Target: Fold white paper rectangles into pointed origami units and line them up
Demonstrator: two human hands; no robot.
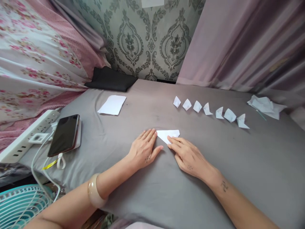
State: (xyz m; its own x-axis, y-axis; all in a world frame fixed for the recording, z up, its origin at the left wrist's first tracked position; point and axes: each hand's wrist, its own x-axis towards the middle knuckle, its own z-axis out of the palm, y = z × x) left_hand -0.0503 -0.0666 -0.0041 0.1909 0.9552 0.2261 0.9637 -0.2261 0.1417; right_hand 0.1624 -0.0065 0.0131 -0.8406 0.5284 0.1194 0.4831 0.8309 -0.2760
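A small folded piece of white paper, roughly triangular, lies flat on the grey cloth surface. My left hand rests flat at the paper's left corner, fingers stretched out and thumb spread away. On the paper's lower right part press the fingertips of my right hand, its fingers extended and lying over the edge. Neither hand grips the paper. Beyond it, several folded white paper pieces stand in a row to the right. A stack of white paper sheets lies at the back left.
At the left are a dark phone, a white power strip with cables, and a teal fan below. A black cloth item lies at the back. Crumpled white paper or tissue sits far right. Curtains hang on both sides.
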